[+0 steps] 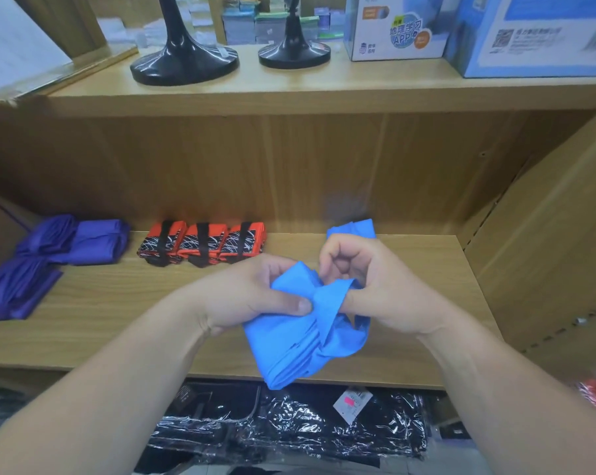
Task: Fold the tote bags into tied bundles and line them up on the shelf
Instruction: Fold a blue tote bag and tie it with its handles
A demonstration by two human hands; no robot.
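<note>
The white box (385,46) on the upper shelf (289,89) reads "地理学习 APP".

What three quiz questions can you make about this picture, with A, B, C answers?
1. Where are the orange bundles? A) top shelf B) middle shelf, right of the purple bundles C) in the hands
2. How many orange bundles? A) two B) five C) three
3. What is happening to the blue bag? A) left hand and right hand grip it B) it lies untouched C) it hangs from a hook

Answers: 1 B, they sit beside the purple ones; 2 C, three lie side by side; 3 A, both hands' fingers curl round it.
</note>
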